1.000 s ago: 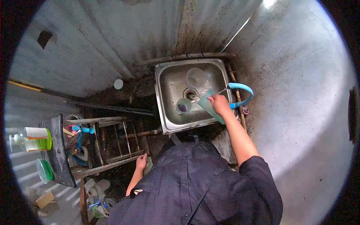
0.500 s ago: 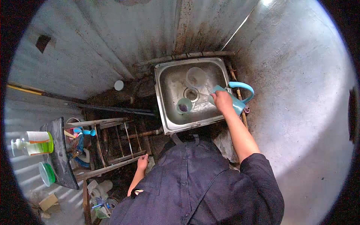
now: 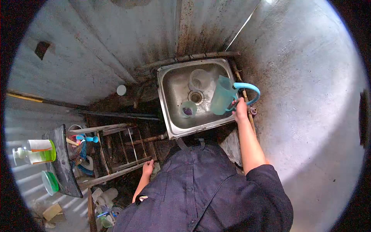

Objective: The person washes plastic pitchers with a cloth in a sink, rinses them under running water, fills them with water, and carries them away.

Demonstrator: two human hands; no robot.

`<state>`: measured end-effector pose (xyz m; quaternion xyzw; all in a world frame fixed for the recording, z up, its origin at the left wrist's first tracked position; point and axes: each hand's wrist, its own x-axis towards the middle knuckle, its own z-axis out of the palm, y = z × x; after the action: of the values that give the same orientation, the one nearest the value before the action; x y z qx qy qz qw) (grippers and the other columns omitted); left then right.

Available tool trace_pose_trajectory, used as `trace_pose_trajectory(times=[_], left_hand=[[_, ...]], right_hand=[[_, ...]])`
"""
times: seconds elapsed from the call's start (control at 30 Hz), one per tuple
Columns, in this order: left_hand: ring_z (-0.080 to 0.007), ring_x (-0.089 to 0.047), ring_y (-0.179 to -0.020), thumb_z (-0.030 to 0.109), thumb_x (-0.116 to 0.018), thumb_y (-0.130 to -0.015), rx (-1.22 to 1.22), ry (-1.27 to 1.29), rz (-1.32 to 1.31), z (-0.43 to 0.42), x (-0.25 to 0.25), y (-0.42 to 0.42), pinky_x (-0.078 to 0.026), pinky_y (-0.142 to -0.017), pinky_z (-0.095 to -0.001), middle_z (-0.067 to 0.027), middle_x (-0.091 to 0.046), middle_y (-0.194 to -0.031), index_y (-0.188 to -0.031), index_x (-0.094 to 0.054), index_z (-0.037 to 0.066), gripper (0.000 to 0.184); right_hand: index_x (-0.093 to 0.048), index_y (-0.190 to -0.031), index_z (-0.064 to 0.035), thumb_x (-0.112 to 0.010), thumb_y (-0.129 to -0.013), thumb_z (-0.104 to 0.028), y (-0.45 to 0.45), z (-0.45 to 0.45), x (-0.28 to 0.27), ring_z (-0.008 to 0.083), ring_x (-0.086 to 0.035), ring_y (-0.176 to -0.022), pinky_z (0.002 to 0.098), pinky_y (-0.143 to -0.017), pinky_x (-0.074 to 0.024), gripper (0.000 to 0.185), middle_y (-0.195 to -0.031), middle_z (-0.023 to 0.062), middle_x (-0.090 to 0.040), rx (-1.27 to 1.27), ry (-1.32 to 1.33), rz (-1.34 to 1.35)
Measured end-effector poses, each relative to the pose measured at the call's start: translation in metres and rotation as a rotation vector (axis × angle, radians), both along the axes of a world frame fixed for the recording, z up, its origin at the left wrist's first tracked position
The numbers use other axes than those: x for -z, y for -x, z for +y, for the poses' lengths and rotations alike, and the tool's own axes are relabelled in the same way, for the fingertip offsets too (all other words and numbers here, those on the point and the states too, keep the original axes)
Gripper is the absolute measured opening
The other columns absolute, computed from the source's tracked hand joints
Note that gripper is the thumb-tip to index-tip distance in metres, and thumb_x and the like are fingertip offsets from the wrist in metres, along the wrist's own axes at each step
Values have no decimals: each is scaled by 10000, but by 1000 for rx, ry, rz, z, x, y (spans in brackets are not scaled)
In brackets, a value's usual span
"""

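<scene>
My right hand (image 3: 240,110) is closed round the handle of a translucent teal pitcher (image 3: 222,98), which is tilted over the right side of the steel sink (image 3: 167,112). A light blue curved spout or hose (image 3: 253,87) arches just above that hand. Inside the sink are a clear plastic container (image 3: 199,79) by the back and a small greenish cup (image 3: 188,110) with something dark purple in it, near the drain (image 3: 196,97). My left hand (image 3: 148,168) is low by the end of a wooden rail (image 3: 116,174), fingers curled; whatever they may hold is hidden.
On the left, a dark board (image 3: 71,170) stands beside a soap bottle (image 3: 40,151) and a green-and-clear tub (image 3: 50,183). Blue scoops (image 3: 88,138) lie by the wooden rack. A white round lid-like object (image 3: 121,90) is near the corrugated wall. A plain wall (image 3: 309,96) rises close on the right.
My right hand has shifted from the pitcher's upper left part to its handle on the right. The pitcher has turned and moved left, further over the sink. My left hand stays put.
</scene>
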<state>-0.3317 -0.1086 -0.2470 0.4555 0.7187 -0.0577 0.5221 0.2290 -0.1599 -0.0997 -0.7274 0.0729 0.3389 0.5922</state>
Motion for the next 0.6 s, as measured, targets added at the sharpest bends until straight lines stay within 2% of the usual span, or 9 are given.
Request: trace_pose_trajectory(times=[0.03,0.13,0.17,0.27,0.3,0.4,0.5,0.57,0.6], left_hand=[[-169,-569,-736,403,-570,-874,24,-1,18,0,5,2,-448,-710,-328,-66,-617,-791,-907,-600,3,402],[-168,-574,-747,399,-563,-881,72,-11,48,0,20,10,-451,-714,-330,-65,-618,-797,-916,-603,-3,405],[-167,-576,-748,396,-561,-883,72,-16,41,-1,24,12,-454,-711,-328,-63,-618,-797,-921,-603,-8,407],[-156,-564,-707,372,-567,-888,39,-49,-32,1,9,5,-452,-662,-317,-57,-604,-771,-923,-593,-21,396],[-151,-558,-687,362,-571,-889,24,-61,-65,1,3,2,-450,-639,-313,-55,-598,-758,-922,-588,-25,389],[-130,-512,-607,317,-580,-896,7,80,-278,4,68,38,-420,-561,-295,-38,-558,-700,-918,-571,-28,346],[-117,-467,-560,289,-583,-899,-14,-5,-190,3,9,7,-394,-526,-289,-24,-516,-654,-916,-557,-23,314],[-118,-467,-559,285,-578,-903,-5,-10,-185,4,-1,3,-395,-526,-290,-22,-514,-651,-919,-555,-25,311],[-118,-467,-559,282,-575,-905,-3,-12,-180,4,-5,2,-396,-527,-291,-22,-513,-650,-921,-554,-26,309]], right_hand=[[-507,-861,-161,-490,-830,-425,5,-2,1,102,-453,-698,464,-690,-415,266,-739,-21,-509,7,-34,80],[-479,-795,-174,-510,-825,-564,28,3,-19,106,-456,-712,576,-791,-391,392,-721,-36,-473,111,-125,194],[-472,-774,-171,-531,-790,-646,25,-3,-1,110,-461,-709,614,-840,-375,479,-731,-38,-459,76,-71,186],[-538,-859,-162,-573,-804,-567,20,-9,24,115,-467,-747,600,-803,-398,409,-781,-12,-468,2,-30,187],[-580,-974,-172,-598,-805,-488,21,-8,26,133,-472,-761,574,-770,-421,359,-776,-6,-467,48,-15,222],[-585,-1036,-191,-581,-801,-451,27,-9,28,153,-480,-789,548,-742,-433,351,-754,2,-466,23,70,111],[-522,-1135,-205,-524,-800,-496,36,-14,21,177,-468,-858,493,-730,-438,443,-907,20,-535,-87,161,121],[-437,-1237,-235,-470,-815,-535,41,-21,24,208,-458,-892,463,-728,-436,519,-1071,6,-542,-147,187,159],[-428,-1244,-240,-469,-815,-535,40,-26,33,218,-462,-900,459,-732,-439,522,-1088,2,-533,-152,193,192]])
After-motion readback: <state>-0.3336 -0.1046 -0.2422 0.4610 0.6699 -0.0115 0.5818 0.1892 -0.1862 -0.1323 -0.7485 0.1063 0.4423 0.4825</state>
